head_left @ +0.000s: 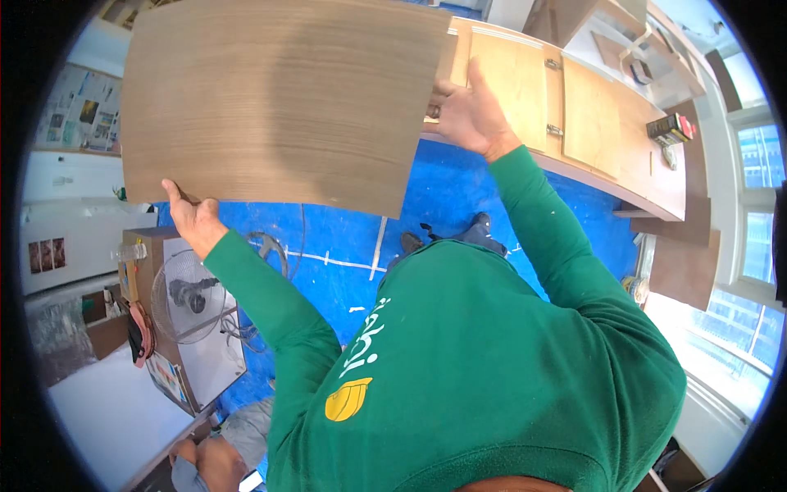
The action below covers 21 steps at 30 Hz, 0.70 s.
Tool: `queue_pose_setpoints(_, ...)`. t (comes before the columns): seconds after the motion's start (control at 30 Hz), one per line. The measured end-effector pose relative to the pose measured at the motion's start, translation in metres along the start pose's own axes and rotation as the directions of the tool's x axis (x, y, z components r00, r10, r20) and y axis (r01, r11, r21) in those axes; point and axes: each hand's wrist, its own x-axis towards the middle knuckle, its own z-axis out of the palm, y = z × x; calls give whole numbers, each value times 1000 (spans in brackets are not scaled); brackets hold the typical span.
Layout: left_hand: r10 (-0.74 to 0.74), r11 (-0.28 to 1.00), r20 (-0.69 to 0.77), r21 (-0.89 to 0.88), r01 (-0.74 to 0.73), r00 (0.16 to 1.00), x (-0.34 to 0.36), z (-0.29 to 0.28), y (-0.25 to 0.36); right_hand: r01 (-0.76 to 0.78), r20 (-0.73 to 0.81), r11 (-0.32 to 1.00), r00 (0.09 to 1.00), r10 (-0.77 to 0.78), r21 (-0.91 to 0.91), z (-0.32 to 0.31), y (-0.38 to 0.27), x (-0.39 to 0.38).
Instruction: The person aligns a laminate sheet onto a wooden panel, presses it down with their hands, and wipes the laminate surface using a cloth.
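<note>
A large rectangular brown wood-grain panel point(270, 107) is held up in front of me and fills the upper left. My left hand point(195, 217) grips its lower edge near the left corner, thumb over the front face and the other fingers hidden underneath. At the panel's right edge is my right hand point(471, 115), palm showing and thumb pointing up. Its fingertips reach to the edge and are partly hidden behind it. Past that hand lies a long cabinet piece point(648, 160) with pale wood doors point(590, 119) and dark metal hinges point(554, 129).
Blue sheeting point(328, 287) covers the floor, marked with white tape lines. A round fan point(190, 295) stands at left beside a brown cabinet. Another person point(221, 459) is low at the bottom left. A small dark box point(668, 129) sits on the cabinet piece.
</note>
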Motion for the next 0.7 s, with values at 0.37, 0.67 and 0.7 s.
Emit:
queue_pose_setpoints(0.37,475,643,41,665,-379,879,-119,-34,-126,466,528,-248,741,-415,-849,169,-79,-19)
queue_pose_setpoints(0.67,275,861,651,162,-483,708,-136,115,-50,491,574,-636,814,92,-595,245,-179,-11)
queue_pose_setpoints(0.7,231,894,674,138,-427,701,-135,128,-50,447,641,-709,768,-9,-545,245,-185,-14)
